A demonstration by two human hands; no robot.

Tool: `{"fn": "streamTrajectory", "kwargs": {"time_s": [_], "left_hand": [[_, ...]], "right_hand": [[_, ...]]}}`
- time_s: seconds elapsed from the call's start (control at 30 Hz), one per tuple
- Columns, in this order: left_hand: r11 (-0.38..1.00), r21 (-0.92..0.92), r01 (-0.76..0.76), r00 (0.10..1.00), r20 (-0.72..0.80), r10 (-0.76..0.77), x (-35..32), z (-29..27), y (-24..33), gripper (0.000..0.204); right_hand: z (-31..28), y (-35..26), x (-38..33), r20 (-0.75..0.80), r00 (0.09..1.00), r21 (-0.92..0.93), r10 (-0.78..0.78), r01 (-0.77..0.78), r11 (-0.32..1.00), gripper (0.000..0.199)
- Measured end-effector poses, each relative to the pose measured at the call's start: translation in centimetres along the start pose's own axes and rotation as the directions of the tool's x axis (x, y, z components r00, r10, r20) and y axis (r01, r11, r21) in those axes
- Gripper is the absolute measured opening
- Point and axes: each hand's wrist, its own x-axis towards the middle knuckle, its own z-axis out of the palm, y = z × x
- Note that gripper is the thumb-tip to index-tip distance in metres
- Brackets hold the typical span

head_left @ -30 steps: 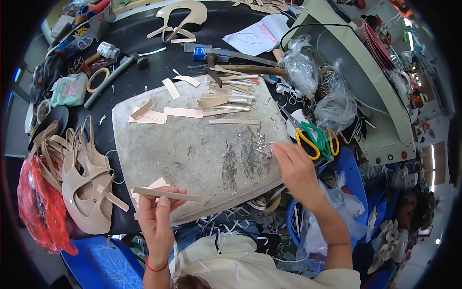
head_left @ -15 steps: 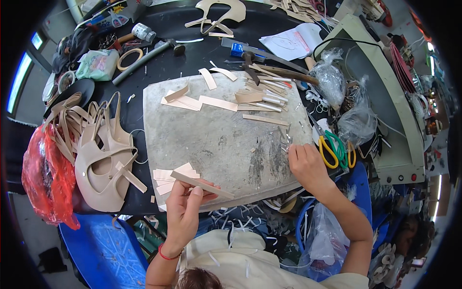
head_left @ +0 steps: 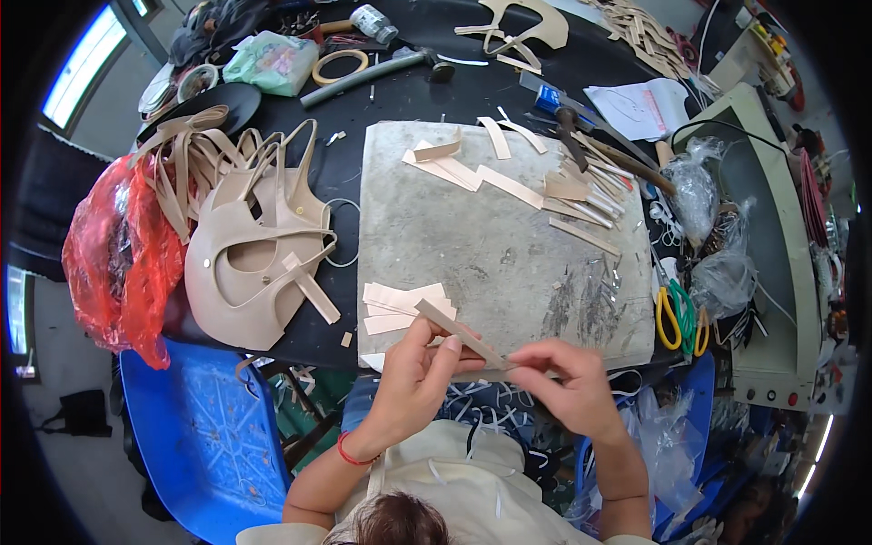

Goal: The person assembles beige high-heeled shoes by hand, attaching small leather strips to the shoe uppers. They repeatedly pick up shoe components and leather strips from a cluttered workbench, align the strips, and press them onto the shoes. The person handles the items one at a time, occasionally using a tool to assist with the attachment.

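My left hand (head_left: 420,381) pinches a narrow beige leather-like strip (head_left: 454,329) between thumb and fingers, above the near edge of a worn grey board (head_left: 490,263). At the strip's right end my right hand (head_left: 568,383) has thumb and forefinger pressed together. Anything between those fingertips is too small to make out. Beside my left hand, several pale strips (head_left: 400,304) lie fanned in a pile on the board. More strips (head_left: 509,188) lie along the board's far side, some with white ends. Tiny shiny bits (head_left: 595,277) are scattered at the board's right.
Beige cut-out pieces with straps (head_left: 250,300) and a red plastic bag (head_left: 118,254) lie left of the board. Behind are a hammer (head_left: 377,80) and a tape roll (head_left: 341,65). Yellow-handled scissors (head_left: 668,318) lie at right. A blue chair-like shell (head_left: 195,427) stands below left.
My right hand has come from the shiny bits at the board's right to the end of the strip in my left hand. The whole view has shifted, putting the table further right.
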Motion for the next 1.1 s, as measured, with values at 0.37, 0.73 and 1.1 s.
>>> {"fn": "streamTrajectory", "kwargs": {"time_s": [0.37, 0.73, 1.1], "left_hand": [[0.999, 0.049, -0.020, 1.000, 0.019, 0.019, -0.4, -0.4, -0.1, 0.018], [0.966, -0.237, 0.102, 0.995, 0.003, -0.104, 0.3, -1.3, 0.7, 0.021], [0.991, 0.129, -0.038, 0.980, -0.187, 0.062, -1.0, -1.7, 1.8, 0.035]], "right_hand": [[1.7, 0.5, 1.4, 0.068, 0.988, 0.081, 0.138, -0.143, 0.986, 0.024], [2.4, 0.7, 1.1, 0.046, 0.985, 0.360, 0.164, -0.169, 0.918, 0.014], [3.9, -0.4, 1.8, -0.023, 0.900, -0.373, -0.435, 0.396, 0.839, 0.041]]}}
